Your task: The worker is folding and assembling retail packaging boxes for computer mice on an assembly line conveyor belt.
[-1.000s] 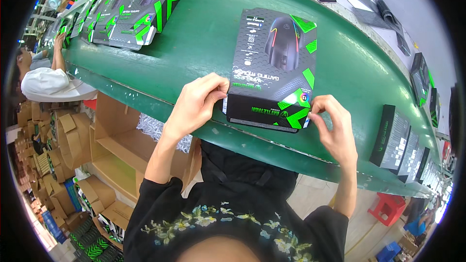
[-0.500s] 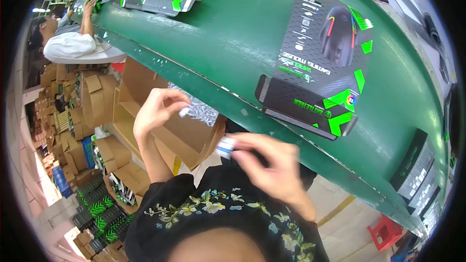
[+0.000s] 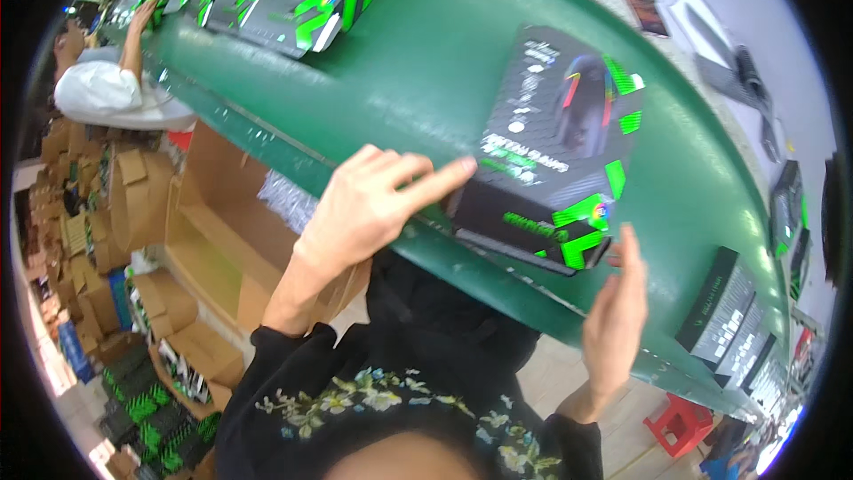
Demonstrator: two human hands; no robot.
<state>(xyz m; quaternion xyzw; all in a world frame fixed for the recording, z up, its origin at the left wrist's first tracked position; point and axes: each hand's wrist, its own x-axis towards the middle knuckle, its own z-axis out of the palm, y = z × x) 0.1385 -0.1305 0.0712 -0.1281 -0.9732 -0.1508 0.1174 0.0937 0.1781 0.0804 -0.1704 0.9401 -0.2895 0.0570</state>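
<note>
A black and green gaming mouse box [image 3: 560,138] lies on the green table in front of me, its dark end panel facing me. My left hand [image 3: 364,204] is at the box's near left corner. Its index finger is stretched out to the box edge, the other fingers are bent, and I see nothing held in it. Beside the near right corner, my right hand [image 3: 617,316] is open with its fingers upright, close to the box. The frames do not clearly show whether either hand touches it.
More mouse boxes [image 3: 275,0] stand at the far left of the green table [image 3: 426,62]. Dark boxes [image 3: 724,311] lie at the right. An open carton [image 3: 222,231] with clear plastic stands below the table's left edge. A red stool [image 3: 680,422] is at lower right. A co-worker sits far left.
Both hands have moved from over the carton and table edge up to the mouse box. The small white pieces in their fingers no longer show. The whole view has shifted slightly.
</note>
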